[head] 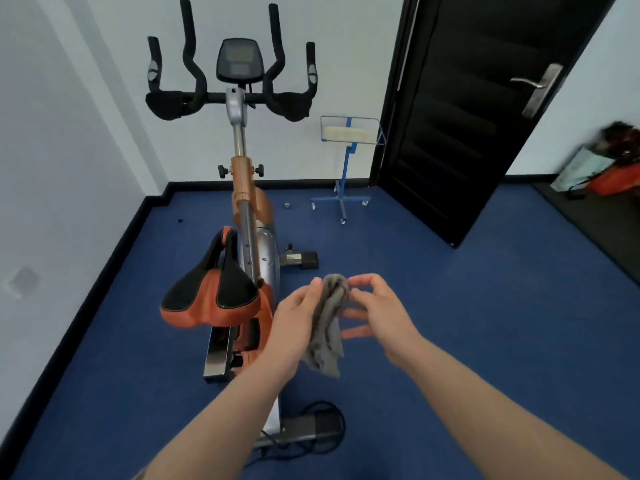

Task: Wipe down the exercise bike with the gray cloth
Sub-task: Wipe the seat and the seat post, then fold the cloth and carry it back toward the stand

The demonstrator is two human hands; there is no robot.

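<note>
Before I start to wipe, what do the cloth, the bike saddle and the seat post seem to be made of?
The gray cloth looks like soft woven or knitted fabric: it hangs crumpled in limp folds. The saddle seems padded, with a matte black and orange cover, perhaps synthetic leather; stitched seams show. The seat post looks like bare polished metal, since it is silver and glossy with a row of holes.

This looks like a small home workout room. An orange and black exercise bike [242,209] stands on blue carpet [450,306] in a corner of plain white walls [69,168]. A dark door [467,116] hangs open, and a blue wheeled stand [346,161] waits beside it.
</note>
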